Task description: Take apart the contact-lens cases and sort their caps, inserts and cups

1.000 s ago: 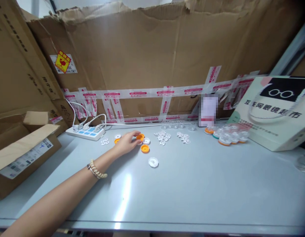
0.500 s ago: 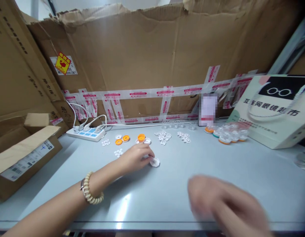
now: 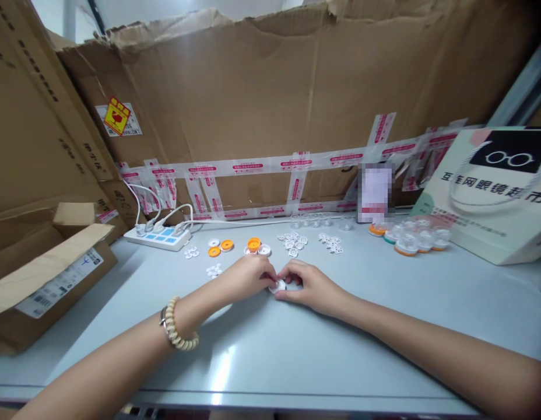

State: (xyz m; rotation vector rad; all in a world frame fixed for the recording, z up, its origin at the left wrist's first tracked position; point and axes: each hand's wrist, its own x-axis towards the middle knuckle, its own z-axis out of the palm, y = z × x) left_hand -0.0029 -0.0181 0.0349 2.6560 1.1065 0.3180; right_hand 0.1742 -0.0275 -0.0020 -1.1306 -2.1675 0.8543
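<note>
Both hands, left hand [image 3: 248, 277] and right hand [image 3: 308, 284], met at frame centre, each grip pinched on a small white disc [image 3: 278, 286] resting on the tabletop [image 3: 340, 344], fingers hiding most of it.

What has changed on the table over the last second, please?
The left hand left the orange caps at the back and came nearer to the white disc. The right hand entered from the lower right, and both hands' fingers now pinch the disc. The disc barely shifted; the power strip and paper bag stayed put.
</note>
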